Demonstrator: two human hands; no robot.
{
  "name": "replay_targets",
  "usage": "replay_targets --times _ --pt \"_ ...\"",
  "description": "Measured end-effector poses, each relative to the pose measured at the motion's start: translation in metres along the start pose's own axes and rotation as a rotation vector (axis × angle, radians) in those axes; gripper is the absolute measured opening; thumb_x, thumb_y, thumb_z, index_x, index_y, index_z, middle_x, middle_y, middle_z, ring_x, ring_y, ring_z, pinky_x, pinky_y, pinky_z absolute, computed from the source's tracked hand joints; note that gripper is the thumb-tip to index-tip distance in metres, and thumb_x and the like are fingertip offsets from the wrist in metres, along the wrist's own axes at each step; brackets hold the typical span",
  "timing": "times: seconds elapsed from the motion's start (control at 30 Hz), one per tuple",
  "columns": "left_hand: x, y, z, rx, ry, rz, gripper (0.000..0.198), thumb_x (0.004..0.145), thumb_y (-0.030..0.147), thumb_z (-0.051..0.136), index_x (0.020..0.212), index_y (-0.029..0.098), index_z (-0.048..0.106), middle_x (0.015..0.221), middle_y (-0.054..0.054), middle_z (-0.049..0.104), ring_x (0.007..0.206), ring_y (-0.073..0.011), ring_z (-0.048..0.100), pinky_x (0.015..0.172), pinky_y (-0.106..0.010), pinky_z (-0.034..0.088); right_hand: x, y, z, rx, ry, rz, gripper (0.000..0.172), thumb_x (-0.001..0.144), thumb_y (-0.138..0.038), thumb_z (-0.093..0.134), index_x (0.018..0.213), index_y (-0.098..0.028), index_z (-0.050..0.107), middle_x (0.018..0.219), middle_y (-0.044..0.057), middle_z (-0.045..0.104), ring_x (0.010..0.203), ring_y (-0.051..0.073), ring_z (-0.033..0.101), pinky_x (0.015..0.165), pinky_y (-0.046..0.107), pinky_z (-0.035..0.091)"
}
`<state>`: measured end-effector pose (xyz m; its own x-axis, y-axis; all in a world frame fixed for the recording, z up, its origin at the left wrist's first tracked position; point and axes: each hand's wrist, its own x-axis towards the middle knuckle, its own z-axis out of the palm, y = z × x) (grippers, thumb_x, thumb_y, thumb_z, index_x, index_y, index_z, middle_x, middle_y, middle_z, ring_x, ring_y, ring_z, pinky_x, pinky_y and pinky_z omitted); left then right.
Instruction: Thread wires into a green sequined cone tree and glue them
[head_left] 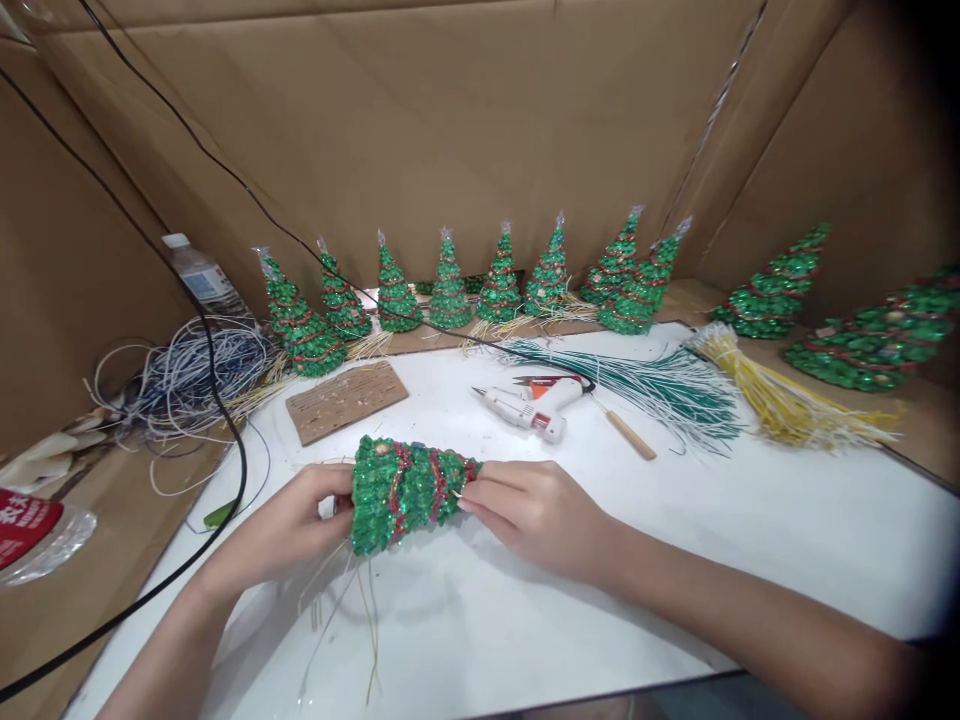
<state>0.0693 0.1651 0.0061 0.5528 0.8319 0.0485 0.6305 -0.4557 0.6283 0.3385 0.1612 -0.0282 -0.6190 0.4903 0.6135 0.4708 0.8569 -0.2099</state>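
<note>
A green glittery cone tree [405,492] with red bead garland lies sideways just above the white table [750,540], held between both hands. My left hand [289,525] grips its wide base, fingers curled around the rim. My right hand [536,512] pinches the narrow tip end. Thin pale wires hang from the base toward me.
A white glue gun [529,405] and a wooden-handled awl [626,432] lie behind the tree. A brown cardboard pad [345,400] sits at left. Green wires [660,385], yellow wires [787,400], a coil of cables [195,375] and a row of finished trees [450,290] line the cardboard walls.
</note>
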Motion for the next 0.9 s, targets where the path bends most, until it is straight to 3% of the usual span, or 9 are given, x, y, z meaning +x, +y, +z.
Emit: replay_targets --times 0.27,0.47,0.7,0.8,0.9 --pt "0.005 -0.002 0.009 -0.122 -0.016 -0.081 0.021 0.074 0.010 0.046 0.063 0.014 0.064 0.067 0.001 0.060 0.066 -0.0132 0.051 0.062 -0.021 0.042 0.001 0.004 -0.002 0.057 0.000 -0.008 0.025 0.097 -0.018 0.041 0.086 -0.010 0.062 0.076 0.003 0.054 0.067 0.011 0.050 0.059 0.023 0.038" --pt "0.006 -0.001 0.014 -0.198 -0.002 -0.078 0.022 0.069 0.007 0.046 0.064 0.015 0.066 0.066 0.002 0.060 0.067 -0.0128 0.050 0.061 -0.020 0.041 0.001 0.006 0.001 -0.165 0.004 -0.127 0.025 0.096 -0.013 0.039 0.081 -0.012 0.059 0.073 0.002 0.050 0.063 0.011 0.045 0.053 0.024 0.033" --pt "0.004 0.001 0.012 -0.097 0.012 -0.025 0.021 0.071 0.011 0.047 0.063 0.016 0.065 0.064 0.001 0.061 0.061 -0.0128 0.050 0.058 -0.021 0.042 0.002 0.008 0.003 -0.296 -0.022 -0.186 0.028 0.096 -0.011 0.036 0.077 -0.013 0.056 0.074 0.003 0.048 0.060 0.012 0.042 0.051 0.026 0.029" --pt "-0.001 -0.002 0.006 -0.043 0.089 -0.008 0.021 0.074 0.013 0.049 0.057 0.016 0.060 0.056 0.001 0.053 0.057 -0.0125 0.048 0.054 -0.021 0.039 0.002 0.009 0.004 -0.272 -0.004 -0.179 0.027 0.096 -0.012 0.038 0.077 -0.013 0.057 0.074 0.002 0.048 0.061 0.012 0.042 0.051 0.026 0.031" --pt "-0.005 -0.006 0.000 -0.053 0.304 0.045 0.018 0.079 0.019 0.052 0.062 0.016 0.058 0.060 0.000 0.051 0.059 -0.0132 0.047 0.055 -0.023 0.038 0.003 0.010 0.005 -0.228 0.022 -0.165 0.026 0.097 -0.014 0.041 0.078 -0.013 0.059 0.072 0.002 0.048 0.062 0.011 0.043 0.052 0.025 0.032"
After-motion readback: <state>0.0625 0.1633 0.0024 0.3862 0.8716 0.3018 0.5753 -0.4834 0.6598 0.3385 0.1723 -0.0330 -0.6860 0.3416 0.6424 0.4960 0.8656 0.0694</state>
